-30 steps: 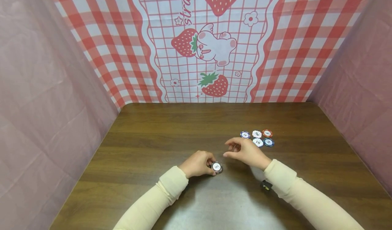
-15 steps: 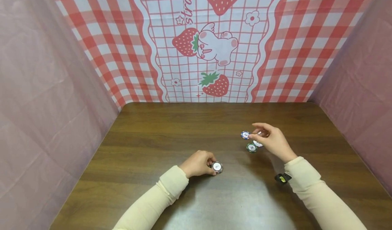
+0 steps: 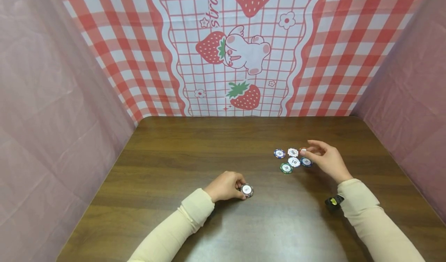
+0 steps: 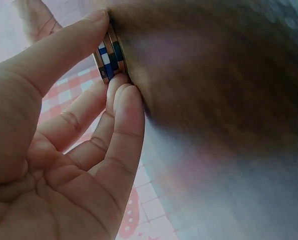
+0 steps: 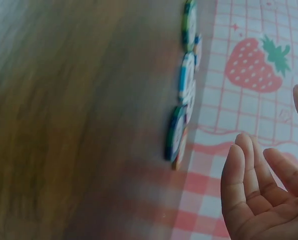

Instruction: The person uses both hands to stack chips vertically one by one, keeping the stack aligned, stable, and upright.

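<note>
Head view showed the left hand (image 3: 224, 187) pinching a small stack of chips (image 3: 247, 191) between thumb and curled fingers, near the middle of the worktop (image 3: 167, 145) and well back from its far edge. Left-wrist footage had the thumb clamped on one side of that stack and fingertips (image 4: 131, 102) on the other. The right hand (image 3: 327, 160) hung over the loose chips, right of centre and nearer the far edge; its thumb and fingers stood apart and gripped nothing. Below lay a blue chip (image 3: 279, 153), two white chips (image 3: 294, 161), a green chip (image 3: 286, 168), a blue-green chip (image 3: 306, 162) and a red chip (image 3: 302, 149), the last partly hidden by the thumb. The right-wrist picture cut off most of that thumb; the worktop was blurred in both wrist views, and its near edge fell outside the head view.
</note>
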Tool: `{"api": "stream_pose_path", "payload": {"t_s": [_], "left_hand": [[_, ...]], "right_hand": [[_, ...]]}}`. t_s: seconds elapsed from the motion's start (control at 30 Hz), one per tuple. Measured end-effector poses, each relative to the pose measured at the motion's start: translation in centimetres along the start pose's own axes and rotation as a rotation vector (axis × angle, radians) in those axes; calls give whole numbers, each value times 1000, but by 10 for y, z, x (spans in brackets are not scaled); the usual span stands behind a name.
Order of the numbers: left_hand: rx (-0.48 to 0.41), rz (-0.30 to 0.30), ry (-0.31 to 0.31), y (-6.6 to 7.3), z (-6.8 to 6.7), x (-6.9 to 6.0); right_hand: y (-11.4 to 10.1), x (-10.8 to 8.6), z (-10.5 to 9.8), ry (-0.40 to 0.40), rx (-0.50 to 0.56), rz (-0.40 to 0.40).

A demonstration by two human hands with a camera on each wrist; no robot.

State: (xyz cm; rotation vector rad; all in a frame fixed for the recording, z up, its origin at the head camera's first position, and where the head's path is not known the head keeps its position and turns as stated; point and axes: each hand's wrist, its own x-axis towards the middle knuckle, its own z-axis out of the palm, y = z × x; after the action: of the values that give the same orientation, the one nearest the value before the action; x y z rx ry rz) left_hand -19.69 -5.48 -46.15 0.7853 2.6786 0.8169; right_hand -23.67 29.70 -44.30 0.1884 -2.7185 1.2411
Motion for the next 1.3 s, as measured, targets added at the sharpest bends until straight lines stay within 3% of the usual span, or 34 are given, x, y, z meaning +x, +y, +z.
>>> {"api": "stream_pose_path", "payload": {"t_s": [0.2,0.37,1.03,1.3], "left_hand": [[-6,-1,-2,-2,1,0],[-9,-2,-3,-2,2,0],[6,5,-3,0,0,-1],[1,7,-4,-1,0,0]], "right_hand": [[9,1,-6,-59,-52,89],[17,2,-7,-108,-14,134],[29,8,-5,-191,-23,197],[28,10,-5,-229,-82,237]]}}
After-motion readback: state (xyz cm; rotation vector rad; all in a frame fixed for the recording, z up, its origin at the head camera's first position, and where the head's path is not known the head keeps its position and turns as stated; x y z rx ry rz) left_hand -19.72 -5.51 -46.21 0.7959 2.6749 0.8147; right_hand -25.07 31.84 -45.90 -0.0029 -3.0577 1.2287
